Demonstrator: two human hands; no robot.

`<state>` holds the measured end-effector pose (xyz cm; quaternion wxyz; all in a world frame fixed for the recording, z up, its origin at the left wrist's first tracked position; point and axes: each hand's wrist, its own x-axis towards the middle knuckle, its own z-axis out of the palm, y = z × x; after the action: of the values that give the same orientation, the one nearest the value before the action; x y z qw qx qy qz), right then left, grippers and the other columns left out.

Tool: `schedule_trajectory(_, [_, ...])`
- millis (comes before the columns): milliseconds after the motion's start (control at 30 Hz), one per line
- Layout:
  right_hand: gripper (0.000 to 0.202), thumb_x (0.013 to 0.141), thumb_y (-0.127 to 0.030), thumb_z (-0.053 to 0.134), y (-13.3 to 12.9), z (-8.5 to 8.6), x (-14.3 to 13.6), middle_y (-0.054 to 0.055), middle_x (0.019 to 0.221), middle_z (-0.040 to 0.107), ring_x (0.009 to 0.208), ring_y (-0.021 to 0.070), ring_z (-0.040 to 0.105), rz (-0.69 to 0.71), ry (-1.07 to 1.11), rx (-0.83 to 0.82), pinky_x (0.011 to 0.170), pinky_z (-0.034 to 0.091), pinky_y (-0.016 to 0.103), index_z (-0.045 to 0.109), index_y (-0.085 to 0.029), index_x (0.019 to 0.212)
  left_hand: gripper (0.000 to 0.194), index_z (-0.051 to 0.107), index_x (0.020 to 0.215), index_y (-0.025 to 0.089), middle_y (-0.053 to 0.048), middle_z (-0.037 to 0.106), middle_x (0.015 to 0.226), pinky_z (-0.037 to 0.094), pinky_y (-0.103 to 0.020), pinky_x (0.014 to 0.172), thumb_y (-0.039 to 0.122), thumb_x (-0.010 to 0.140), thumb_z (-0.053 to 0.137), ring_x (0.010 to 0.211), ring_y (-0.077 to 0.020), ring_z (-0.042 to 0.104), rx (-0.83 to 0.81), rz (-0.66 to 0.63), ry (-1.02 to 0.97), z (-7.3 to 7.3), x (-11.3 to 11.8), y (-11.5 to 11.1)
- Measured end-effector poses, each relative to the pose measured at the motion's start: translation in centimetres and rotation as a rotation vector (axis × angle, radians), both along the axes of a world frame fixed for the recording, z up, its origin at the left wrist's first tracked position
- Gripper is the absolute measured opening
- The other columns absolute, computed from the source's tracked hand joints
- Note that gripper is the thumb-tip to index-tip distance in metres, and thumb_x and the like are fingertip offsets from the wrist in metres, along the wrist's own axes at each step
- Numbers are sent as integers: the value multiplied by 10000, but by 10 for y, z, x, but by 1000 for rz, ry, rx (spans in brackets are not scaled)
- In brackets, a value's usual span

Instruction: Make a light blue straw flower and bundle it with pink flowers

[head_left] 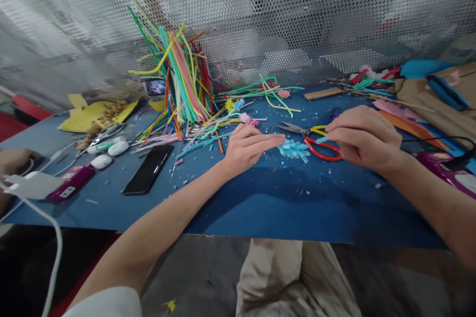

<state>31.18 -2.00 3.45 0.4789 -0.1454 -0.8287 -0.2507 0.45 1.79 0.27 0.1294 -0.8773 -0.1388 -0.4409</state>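
Note:
My left hand (245, 147) is above the blue table, its fingers stretched to the right and pressed together at the tips. At those fingertips is a light-blue sprig (294, 150) of short fuzzy pipe-cleaner pieces, its left end hidden by the fingers. To the right of the sprig, my right hand (362, 137) pinches a short light-blue pipe-cleaner piece (322, 140). The two hands are apart. Scissors (303, 131) with red and yellow handles lie open just behind the sprig, blades pointing left, partly behind my right hand.
A tall bundle of coloured pipe cleaners (186, 79) stands at the back. A black phone (148, 169) lies left of my left hand. Cables, a purple power bank (72, 183) and another person's hand (15, 161) are at far left. A perforated metal screen (297, 20) stands behind the table.

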Motion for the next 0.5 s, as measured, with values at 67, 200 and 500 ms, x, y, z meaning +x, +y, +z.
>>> schedule_trajectory(67, [229, 848, -94, 665, -2, 2, 1, 58, 984, 706, 865, 196, 659, 7, -49, 25, 746, 580, 369, 655, -244, 1021, 360, 667, 1298, 340, 20, 782, 1126, 447, -321, 757, 168, 1012, 530, 807, -144, 602, 2, 26, 4, 0, -1, 0])
schedule_trajectory(200, [173, 945, -158, 535, -9, 8, -3, 75, 1005, 703, 872, 211, 635, 6, -166, -18, 749, 558, 394, 656, -243, 1036, 357, 668, 1297, 363, 21, 783, 1122, 430, -334, 757, 194, 1025, 512, 814, -150, 595, 0, 69, 25, -1, -3, -1])
schedule_trajectory(500, [179, 942, -138, 567, -16, 12, -8, 75, 985, 733, 873, 202, 650, -17, -252, 40, 830, 548, 395, 681, -202, 1063, 325, 698, 1258, 351, 1, 792, 1083, 405, -341, 728, 209, 1032, 512, 773, -155, 573, 38, 103, 25, 1, -2, -3])
